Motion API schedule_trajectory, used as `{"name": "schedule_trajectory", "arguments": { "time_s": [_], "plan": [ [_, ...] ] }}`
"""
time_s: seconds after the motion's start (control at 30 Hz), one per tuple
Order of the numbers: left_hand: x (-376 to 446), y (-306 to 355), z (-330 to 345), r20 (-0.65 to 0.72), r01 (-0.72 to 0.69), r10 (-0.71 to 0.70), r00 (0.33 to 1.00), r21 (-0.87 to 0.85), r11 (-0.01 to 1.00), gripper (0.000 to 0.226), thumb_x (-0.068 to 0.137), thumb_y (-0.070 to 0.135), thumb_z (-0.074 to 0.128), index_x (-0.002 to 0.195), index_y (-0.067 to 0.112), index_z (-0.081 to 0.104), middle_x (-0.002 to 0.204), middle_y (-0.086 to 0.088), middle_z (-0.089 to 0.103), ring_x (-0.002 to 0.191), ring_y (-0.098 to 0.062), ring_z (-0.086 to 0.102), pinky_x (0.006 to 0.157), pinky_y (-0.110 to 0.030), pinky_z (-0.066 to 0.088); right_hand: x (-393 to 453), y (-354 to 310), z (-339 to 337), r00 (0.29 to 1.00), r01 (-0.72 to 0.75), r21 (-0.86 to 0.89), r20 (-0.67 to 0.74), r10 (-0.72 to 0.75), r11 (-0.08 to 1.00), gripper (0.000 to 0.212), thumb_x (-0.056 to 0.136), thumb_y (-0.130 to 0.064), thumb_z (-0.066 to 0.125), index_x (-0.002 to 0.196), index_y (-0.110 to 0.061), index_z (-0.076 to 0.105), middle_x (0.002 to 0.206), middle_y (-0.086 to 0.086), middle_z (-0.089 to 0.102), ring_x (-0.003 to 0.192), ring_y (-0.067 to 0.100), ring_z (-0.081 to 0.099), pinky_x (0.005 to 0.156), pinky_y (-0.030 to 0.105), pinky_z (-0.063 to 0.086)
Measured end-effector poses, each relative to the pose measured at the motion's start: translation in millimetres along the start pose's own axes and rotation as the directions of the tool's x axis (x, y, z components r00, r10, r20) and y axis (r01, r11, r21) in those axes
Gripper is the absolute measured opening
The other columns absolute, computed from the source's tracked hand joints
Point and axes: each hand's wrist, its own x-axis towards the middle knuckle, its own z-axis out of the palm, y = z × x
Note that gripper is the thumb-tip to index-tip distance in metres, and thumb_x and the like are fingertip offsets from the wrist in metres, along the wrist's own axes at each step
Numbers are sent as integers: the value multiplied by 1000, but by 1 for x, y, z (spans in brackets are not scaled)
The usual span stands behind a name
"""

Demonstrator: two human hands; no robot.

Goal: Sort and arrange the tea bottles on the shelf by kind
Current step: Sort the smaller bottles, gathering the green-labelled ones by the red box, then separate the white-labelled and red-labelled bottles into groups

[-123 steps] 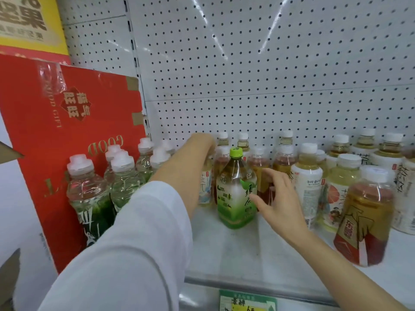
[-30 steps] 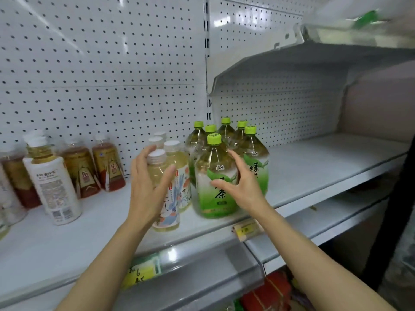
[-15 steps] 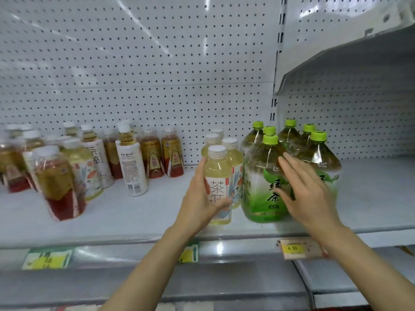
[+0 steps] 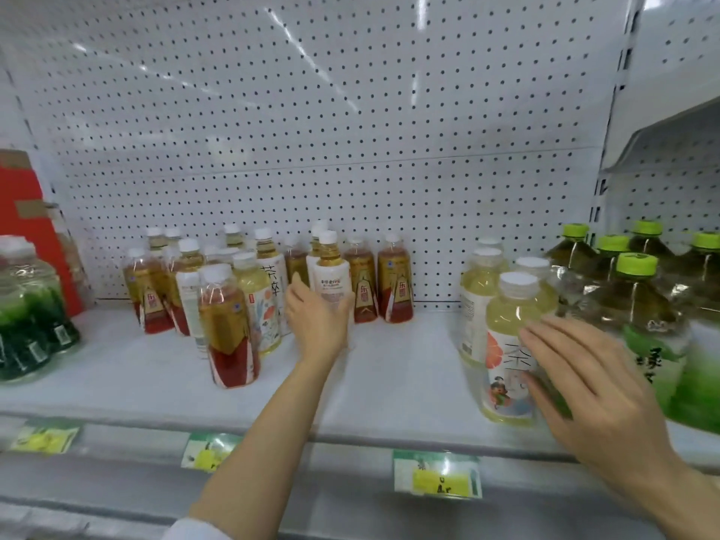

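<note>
The shelf (image 4: 389, 383) runs the full width, backed by pegboard (image 4: 350, 130), with the tea bottles standing in loose clusters along it. At far right stand the big green-capped bottles (image 4: 639, 305); just left of them, and touching, is a group of 4 pale yellow bottles (image 4: 510, 317). Well apart, across a bare stretch, sits the mixed cluster (image 4: 218, 290): red-labelled amber bottles (image 4: 393, 294), white-labelled ones and a pale floral one. At far left are dark green bottles (image 4: 27, 317) before a red box (image 4: 23, 212).

The step in hand looks like pulling 1 bottle out of the mixed cluster. The left hand (image 4: 317, 325) is curled round the lower body of the white bottle (image 4: 331, 282), thumb on 1 side and fingers wrapping the other. The right hand (image 4: 596, 387) hovers with fingers spread and loose in front of the front pale yellow bottle, clasping nothing; whether it touches is blurred.

Next, I judge, the white bottle must be lifted without knocking its close amber neighbours, then set beside its own kind.
</note>
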Motion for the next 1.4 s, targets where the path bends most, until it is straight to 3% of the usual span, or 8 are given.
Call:
{"name": "schedule_trajectory", "arguments": {
  "time_s": [0.13, 0.4, 0.6, 0.7, 0.9, 1.03, 1.23, 1.4],
  "plan": [
    [31, 3, 11, 100, 42, -34, 994, -80, 996, 118, 64, 53, 87, 147, 4, 20, 144, -16, 32, 133, -34, 35, 107, -46, 35, 11, -25, 16, 1000, 6, -42, 14, -6, 999, 35, 87, -16, 69, 116, 3, 68, 118, 19, 69, 111, 35, 63, 100, 50, 47],
    [48, -12, 14, 198, -25, 84, 977, -283, 959, 84, 65, 34, 90, 130, 16, 40, 123, -4, 55, 111, -24, 58, 94, -43, 52, -1, -46, 38, 994, -63, -161, 83, 77, 985, 35, 91, -16, 61, 117, 6, 67, 124, 20, 65, 109, 43, 63, 89, 59, 50],
    [24, 0, -43, 229, -8, 192, 954, -623, 782, 50, 70, 17, 82, 104, 35, 49, 88, 12, 66, 79, -10, 67, 75, -47, 60, -20, -49, 53, 978, -126, -218, 135, 158, 968, 42, 95, -19, 54, 131, 2, 55, 135, 20, 58, 115, 42, 60, 94, 59, 47],
    [18, 10, -85, 156, -7, 192, 969, -759, 652, 54, 69, 22, 87, 110, 32, 53, 91, 10, 69, 80, -13, 70, 71, -45, 62, -9, -67, 50, 980, -174, -223, 57, 191, 959, 37, 91, -16, 58, 120, 6, 65, 124, 21, 65, 108, 42, 64, 91, 57, 49],
    [18, -2, -163, 72, -63, 186, 980, -772, 633, 70, 67, 32, 88, 120, 24, 43, 99, 3, 67, 83, -9, 71, 71, -29, 59, 14, -99, 58, 982, -167, -143, 64, 178, 975, 33, 87, -15, 66, 114, 3, 70, 111, 16, 71, 104, 38, 64, 92, 49, 49],
    [32, -30, -202, 34, -92, 178, 983, -750, 655, 56, 73, 21, 86, 113, 19, 48, 96, 3, 69, 84, -16, 71, 74, -39, 61, 34, -128, 74, 978, -203, -2, 42, 202, 979, 34, 87, -16, 67, 116, 1, 69, 112, 13, 70, 103, 34, 63, 90, 45, 50],
    [43, -74, -242, -139, -133, 36, 990, -799, 586, 33, 80, 13, 74, 103, 12, 51, 82, 6, 64, 69, -7, 66, 66, -28, 57, 70, -197, 107, 973, -230, 223, 76, 219, 947, 36, 87, -19, 66, 118, -2, 68, 110, 10, 70, 98, 30, 62, 82, 40, 53],
    [56, -106, -258, -135, -135, 56, 989, -704, 697, 29, 81, 19, 80, 90, 25, 53, 77, 11, 65, 66, -4, 66, 62, -25, 56, 104, -243, 139, 955, -281, 306, 186, 232, 910, 41, 87, -27, 64, 122, -7, 65, 114, 6, 69, 103, 25, 61, 88, 36, 50]
  ]
}}
